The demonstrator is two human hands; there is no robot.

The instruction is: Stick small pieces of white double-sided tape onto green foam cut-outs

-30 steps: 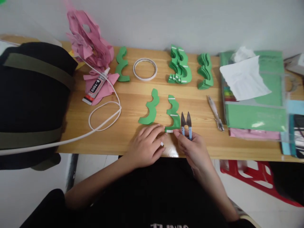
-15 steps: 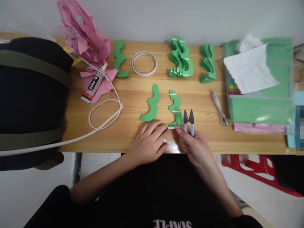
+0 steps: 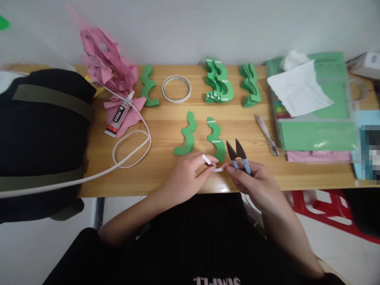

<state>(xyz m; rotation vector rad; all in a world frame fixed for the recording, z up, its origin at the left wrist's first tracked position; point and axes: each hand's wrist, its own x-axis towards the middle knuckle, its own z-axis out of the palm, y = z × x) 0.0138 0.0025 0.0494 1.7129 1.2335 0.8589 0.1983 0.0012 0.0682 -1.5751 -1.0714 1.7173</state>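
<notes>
My left hand (image 3: 184,179) is closed in a pinch on a short strip of white tape (image 3: 218,170). Another white tape piece (image 3: 206,159) sticks up at its forefinger. The thumb and forefinger of my right hand (image 3: 255,183) pinch the strip's other end. Thread snips (image 3: 241,155) with blue handles are held in that same hand, blades apart and pointing away from me. Just beyond the fingers lies a wavy green foam piece (image 3: 218,134) with white tape strips across it; its lower end is partly hidden by my left hand. A second green foam piece (image 3: 189,134), without visible tape, lies to the left.
Along the back are a roll of white tape (image 3: 163,92), stacked green pieces (image 3: 228,91) and pink scraps (image 3: 124,67). A glue tube (image 3: 118,116), a white cable (image 3: 130,153) and a black bag (image 3: 44,142) occupy the left. A pen (image 3: 267,134) and green sheets (image 3: 319,136) lie right.
Both hands have lifted slightly off the table toward me, with the tape strip now between them, apart from the green piece's lower end. The snips have tilted left.
</notes>
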